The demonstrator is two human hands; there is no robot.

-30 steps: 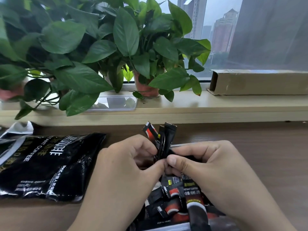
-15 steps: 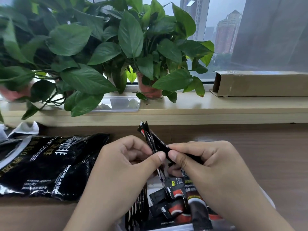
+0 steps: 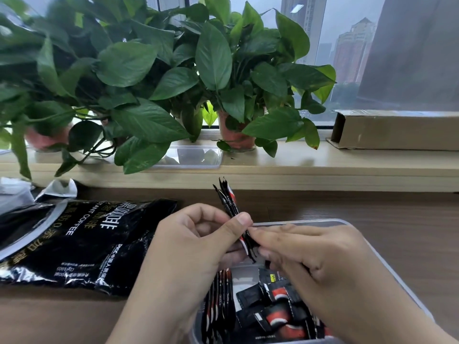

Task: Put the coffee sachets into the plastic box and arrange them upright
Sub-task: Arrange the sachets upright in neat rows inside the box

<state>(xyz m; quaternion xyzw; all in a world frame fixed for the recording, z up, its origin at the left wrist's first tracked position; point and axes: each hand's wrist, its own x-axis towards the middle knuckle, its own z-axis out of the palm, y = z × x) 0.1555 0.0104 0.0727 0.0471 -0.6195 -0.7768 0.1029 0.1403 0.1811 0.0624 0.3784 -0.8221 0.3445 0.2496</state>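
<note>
A small bundle of black and red coffee sachets [image 3: 229, 201] stands nearly upright above the clear plastic box [image 3: 387, 264]. My left hand [image 3: 188, 249] pinches the bundle between thumb and fingers. My right hand [image 3: 315, 264] pinches its lower end with the fingertips. Inside the box, several sachets [image 3: 218, 306] stand upright along the left wall, and several more sachets [image 3: 275, 311] lie loose in a heap. My hands hide much of the box.
A large black instant-coffee bag [image 3: 74, 242] lies open on the wooden table to the left. Behind runs a wooden window sill with potted plants [image 3: 236, 140], a clear plastic lid [image 3: 193, 157] and a long cardboard box [image 3: 397, 130].
The bundle has been squared up and tilted from fanned out to a tight, nearly upright stack. The view has dropped, so the box's far rim and standing sachets now show.
</note>
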